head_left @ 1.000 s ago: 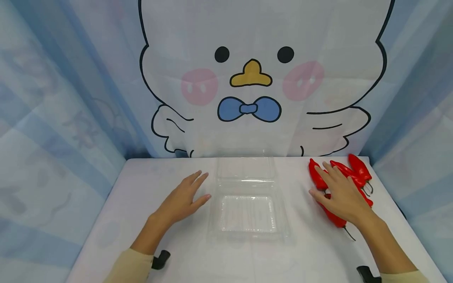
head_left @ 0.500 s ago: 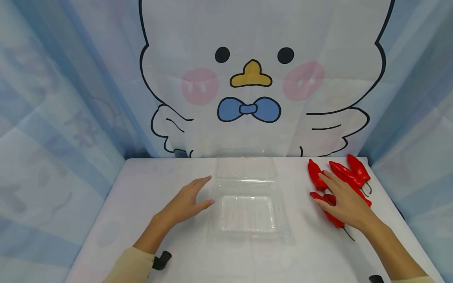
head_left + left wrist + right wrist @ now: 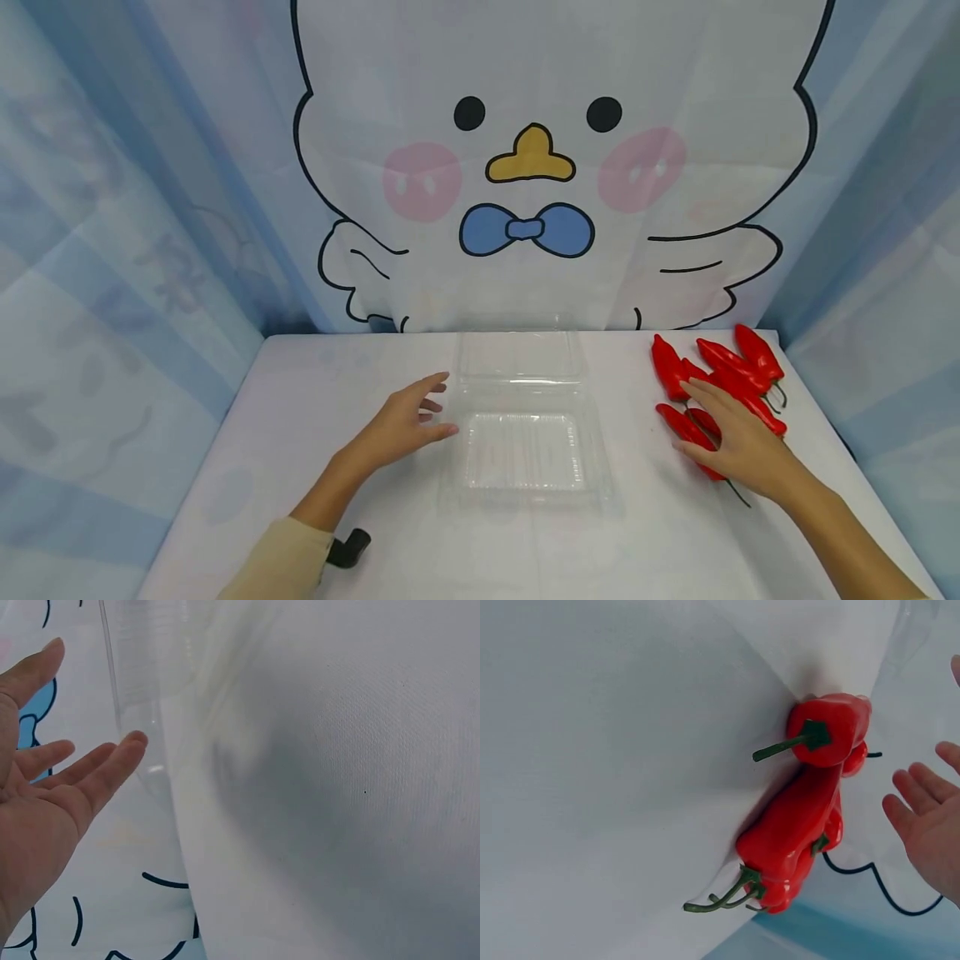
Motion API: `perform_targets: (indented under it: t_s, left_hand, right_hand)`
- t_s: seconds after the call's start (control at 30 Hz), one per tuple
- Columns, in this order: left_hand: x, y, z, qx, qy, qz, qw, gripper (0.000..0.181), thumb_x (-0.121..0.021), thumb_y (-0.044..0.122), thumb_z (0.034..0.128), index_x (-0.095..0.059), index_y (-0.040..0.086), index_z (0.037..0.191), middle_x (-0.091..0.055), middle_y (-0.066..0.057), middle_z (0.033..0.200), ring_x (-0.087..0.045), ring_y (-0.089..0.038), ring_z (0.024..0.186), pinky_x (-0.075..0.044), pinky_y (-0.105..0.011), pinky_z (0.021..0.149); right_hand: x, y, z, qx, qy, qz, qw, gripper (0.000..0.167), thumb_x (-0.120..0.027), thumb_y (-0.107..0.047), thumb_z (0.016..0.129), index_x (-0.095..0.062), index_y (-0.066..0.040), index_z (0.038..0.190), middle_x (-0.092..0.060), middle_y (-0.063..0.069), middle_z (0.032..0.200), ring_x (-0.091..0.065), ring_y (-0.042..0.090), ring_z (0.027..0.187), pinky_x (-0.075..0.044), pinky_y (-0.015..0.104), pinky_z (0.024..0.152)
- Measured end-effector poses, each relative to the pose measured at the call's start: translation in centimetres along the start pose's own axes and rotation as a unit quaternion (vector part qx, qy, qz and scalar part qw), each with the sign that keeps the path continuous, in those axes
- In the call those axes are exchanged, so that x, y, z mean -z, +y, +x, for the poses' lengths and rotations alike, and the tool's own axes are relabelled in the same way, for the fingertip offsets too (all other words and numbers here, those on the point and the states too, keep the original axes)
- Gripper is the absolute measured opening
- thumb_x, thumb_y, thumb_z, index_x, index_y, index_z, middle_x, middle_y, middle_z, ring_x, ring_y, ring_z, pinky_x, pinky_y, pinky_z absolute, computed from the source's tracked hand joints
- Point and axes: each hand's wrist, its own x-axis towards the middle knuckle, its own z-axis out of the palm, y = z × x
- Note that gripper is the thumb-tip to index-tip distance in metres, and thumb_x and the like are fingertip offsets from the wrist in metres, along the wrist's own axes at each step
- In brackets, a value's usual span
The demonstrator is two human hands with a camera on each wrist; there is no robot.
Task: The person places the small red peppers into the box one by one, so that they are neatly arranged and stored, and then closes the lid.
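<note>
Right hand (image 3: 746, 458) has drawn back toward the person since a second ago, uncovering more of the glossy red peppers with green stems (image 3: 750, 403); left hand (image 3: 396, 429) has edged rightward. Peppers look unmoved, as does the one clear rectangular plastic clamshell container (image 3: 522, 454).

Left to right: beige sleeve (image 3: 281, 558), one black curved piece (image 3: 349, 548) at its cuff, then left hand, thumb apart from loosely extended fingers, holding nothing. Thumb tip is right at the container's left edge; touch can't be told. Container lies on the white table (image 3: 487, 558), lid folded back at the far side.

Well right of it, right hand hovers across the near part of the pepper pile, thumb spread from the fingers, nothing gripped. At least six peppers; hand hides some, exact count unclear.

Right wrist view shows a gap between straight fingers and peppers, plus several stem ends; head view has fingers overlapping the pile. Left wrist view shows the left palm, which head view doesn't.
</note>
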Motion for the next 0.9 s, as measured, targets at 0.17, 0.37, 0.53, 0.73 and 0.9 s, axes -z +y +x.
perform_targets:
  t_s: [0.17, 0.37, 0.53, 0.73, 0.9]
  left_hand:
    - [-0.1, -0.3, 0.3, 0.018, -0.003, -0.032, 0.9993, 0.083, -0.085, 0.023, 0.0864, -0.042, 0.012, 0.157, -0.059, -0.013, 0.146, -0.069, -0.027, 0.116, -0.063, -0.042, 0.092]
    - [-0.2, -0.4, 0.7, 0.049, 0.001, -0.056, 0.9972, 0.082, -0.086, 0.020, 0.0855, -0.044, 0.012, 0.155, -0.064, -0.008, 0.139, -0.070, -0.023, 0.110, -0.064, -0.040, 0.086]
    - [-0.3, -0.8, 0.9, 0.059, -0.010, -0.090, 0.9941, 0.080, -0.085, 0.017, 0.0864, -0.043, 0.007, 0.155, -0.065, -0.013, 0.135, -0.072, -0.021, 0.102, -0.064, -0.039, 0.086]
    - [-0.5, -1.2, 1.1, 0.075, -0.048, -0.183, 0.9791, 0.079, -0.081, 0.010, 0.0889, -0.039, -0.002, 0.154, -0.061, -0.025, 0.132, -0.075, -0.026, 0.091, -0.066, -0.038, 0.078]
    - [-0.7, -0.9, 1.1, 0.109, -0.043, -0.203, 0.9721, 0.074, -0.079, 0.007, 0.0896, -0.042, -0.002, 0.153, -0.066, -0.019, 0.116, -0.075, -0.022, 0.085, -0.067, -0.038, 0.071]
  right_hand:
    - [-0.2, 0.1, -0.5, -0.009, -0.007, 0.003, 0.9999, 0.103, -0.092, -0.042, 0.073, -0.042, -0.003, 0.153, -0.042, 0.026, 0.154, -0.041, 0.049, 0.136, -0.060, 0.066, 0.085]
    - [-0.6, 0.1, -1.0, -0.027, -0.016, 0.012, 0.9995, 0.101, -0.093, -0.042, 0.072, -0.044, -0.004, 0.152, -0.044, 0.027, 0.151, -0.044, 0.050, 0.134, -0.061, 0.064, 0.082]
    - [-1.0, 0.7, -1.3, -0.035, -0.021, 0.015, 0.9990, 0.102, -0.093, -0.043, 0.072, -0.044, -0.002, 0.151, -0.046, 0.028, 0.150, -0.045, 0.050, 0.132, -0.061, 0.064, 0.082]
    - [-1.6, 1.0, -1.5, -0.032, -0.015, 0.014, 0.9993, 0.101, -0.093, -0.040, 0.071, -0.045, -0.003, 0.152, -0.046, 0.027, 0.151, -0.044, 0.050, 0.134, -0.059, 0.066, 0.086]
    - [-2.2, 1.3, -1.6, -0.030, -0.012, 0.006, 0.9995, 0.100, -0.094, -0.039, 0.072, -0.046, -0.002, 0.151, -0.047, 0.028, 0.151, -0.045, 0.050, 0.134, -0.057, 0.067, 0.089]
